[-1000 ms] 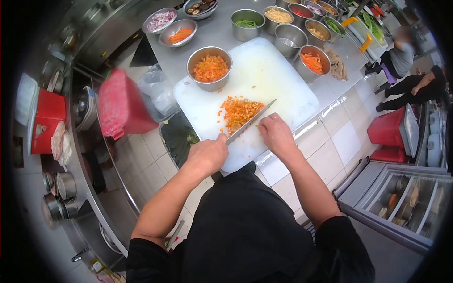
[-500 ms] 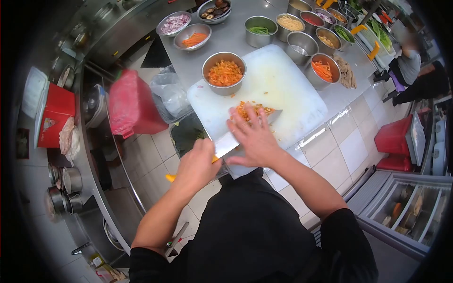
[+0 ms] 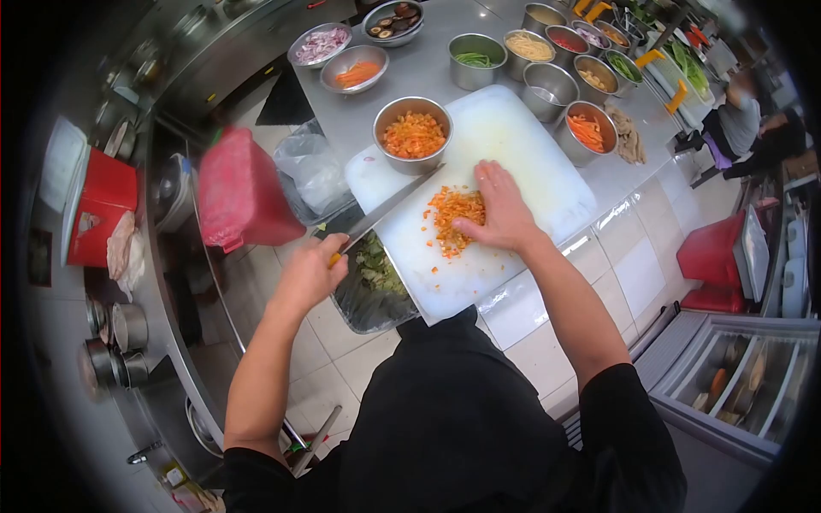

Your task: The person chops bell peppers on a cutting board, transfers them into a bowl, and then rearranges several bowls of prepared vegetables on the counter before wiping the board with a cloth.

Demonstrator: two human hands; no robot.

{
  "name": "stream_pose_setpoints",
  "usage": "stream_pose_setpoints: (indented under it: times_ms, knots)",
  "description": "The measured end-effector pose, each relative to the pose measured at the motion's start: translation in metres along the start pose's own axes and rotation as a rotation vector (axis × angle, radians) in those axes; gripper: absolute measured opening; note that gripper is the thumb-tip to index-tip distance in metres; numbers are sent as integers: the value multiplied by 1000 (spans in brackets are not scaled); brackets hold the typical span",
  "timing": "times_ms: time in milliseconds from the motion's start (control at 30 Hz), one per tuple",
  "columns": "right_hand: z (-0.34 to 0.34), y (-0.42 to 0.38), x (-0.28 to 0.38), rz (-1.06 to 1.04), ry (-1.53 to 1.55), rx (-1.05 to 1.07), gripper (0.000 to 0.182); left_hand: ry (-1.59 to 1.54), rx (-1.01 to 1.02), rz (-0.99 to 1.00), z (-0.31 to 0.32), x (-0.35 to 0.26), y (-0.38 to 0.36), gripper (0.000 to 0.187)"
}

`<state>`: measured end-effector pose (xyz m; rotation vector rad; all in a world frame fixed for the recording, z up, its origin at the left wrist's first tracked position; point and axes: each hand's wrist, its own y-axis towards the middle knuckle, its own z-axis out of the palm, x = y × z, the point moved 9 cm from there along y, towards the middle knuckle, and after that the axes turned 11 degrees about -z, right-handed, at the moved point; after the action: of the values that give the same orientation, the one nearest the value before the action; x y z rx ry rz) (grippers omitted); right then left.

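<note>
My left hand (image 3: 310,272) is closed round the yellow handle of a chef's knife (image 3: 389,208). Its blade slants up over the left side of a white cutting board (image 3: 547,175), the tip close to a steel bowl (image 3: 412,168) of diced orange vegetable, which looks like carrot. A loose heap of the same orange dice (image 3: 453,214) lies on the board, right of the blade. My right hand (image 3: 503,212) rests at the heap's right edge, fingers stretched and thumb apart, touching the dice.
Below the board's left edge stands a bin (image 3: 359,318) with green scraps. Several steel bowls of cut vegetables line the table's back, including a bowl of carrot strips (image 3: 581,152). A red container (image 3: 248,192) is at left. Another person (image 3: 740,120) is at far right.
The knife has swung away from the dice to the left, tip now near the bowl. My right hand has left the blade and moved to the right of the heap, which is now uncovered.
</note>
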<state>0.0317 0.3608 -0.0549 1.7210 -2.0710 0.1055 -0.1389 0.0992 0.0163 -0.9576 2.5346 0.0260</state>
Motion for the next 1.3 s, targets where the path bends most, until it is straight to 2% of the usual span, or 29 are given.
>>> stream_pose_setpoints:
  times_ms: [167,267,300,367,500,567,633,667,767,833,900,1000,1067,1167,1300]
  knots:
    - [12,-15,45,-72,84,5,118,112,-53,101,10,12,15,35]
    - [9,-26,57,1,194,-29,128,186,-20,80,33,-5,-14,37]
    - [7,-30,61,20,240,-44,130,136,26,130,37,-17,-26,37]
    - [-4,-49,61,62,168,-43,136,92,98,104,39,-29,-41,37]
    - [-9,-85,50,120,-46,-80,144,32,75,62,23,-14,-41,37]
    - [-15,-78,56,149,-53,-68,147,61,22,24,14,-2,-32,30]
    - [-11,-57,72,173,-58,-52,148,-18,95,3,31,10,-29,24]
    - [-9,-51,75,168,-64,-121,139,-55,130,-17,37,20,-30,23]
    - [3,-25,83,100,-62,-215,122,-480,558,-408,65,14,-41,24]
    - [8,-12,86,70,-73,-249,85,-674,653,-434,93,17,-45,29]
    - [5,-8,88,44,-60,-319,63,-759,696,-483,106,4,-53,31]
    - [5,-9,84,89,-141,-459,39,-786,714,-449,119,-27,-57,30]
    - [10,-17,60,219,-21,-614,27,-731,699,-421,121,-49,-57,28]
    - [1,-29,34,392,99,-795,17,-647,678,-364,124,-75,-52,26]
    - [-12,-47,22,534,180,-999,12,-596,659,-279,106,-103,-51,26]
